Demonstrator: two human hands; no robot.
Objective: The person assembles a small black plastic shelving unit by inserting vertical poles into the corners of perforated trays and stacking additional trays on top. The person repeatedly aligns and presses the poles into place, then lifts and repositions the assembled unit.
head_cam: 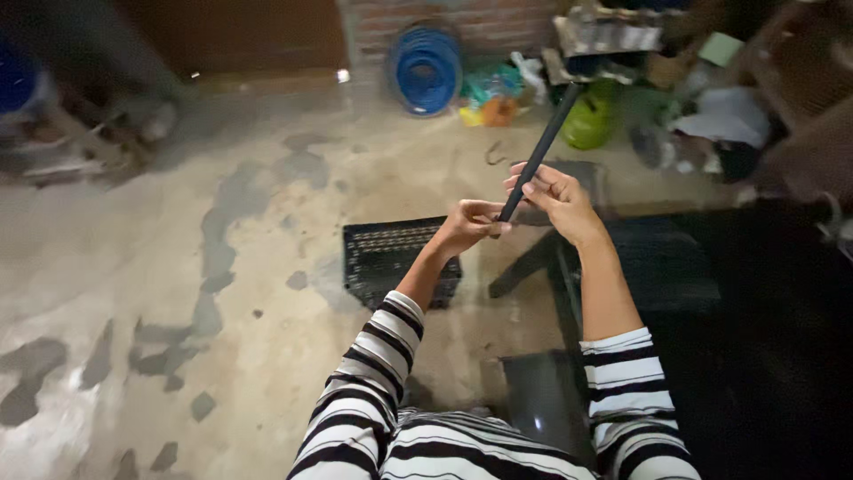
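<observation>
Hands meet at the centre of the view around a long, thin, matte black rod (544, 142) that slants up toward one o'clock. The right hand (558, 197) is curled loosely around the rod near its lower part, fingers (524, 180) wrapped over the shaft and the thumb side facing the camera. The left hand (468, 224) sits just beside it at seven o'clock, fingertips pinched on the rod's bottom end. Both hands are closed on the rod and nearly touching each other. Both arms wear black-and-white striped sleeves (373, 373).

Below the left hand, at eight o'clock from it, a black plastic slatted crate (382, 258) lies on the stained concrete floor (178, 267). Dark flat panels (675, 267) lie at four o'clock from the right hand. Beyond the rod's top, at twelve o'clock, stand a coil of blue hose (426, 69) against a brick wall and a green rounded container (588, 120) among blurred clutter.
</observation>
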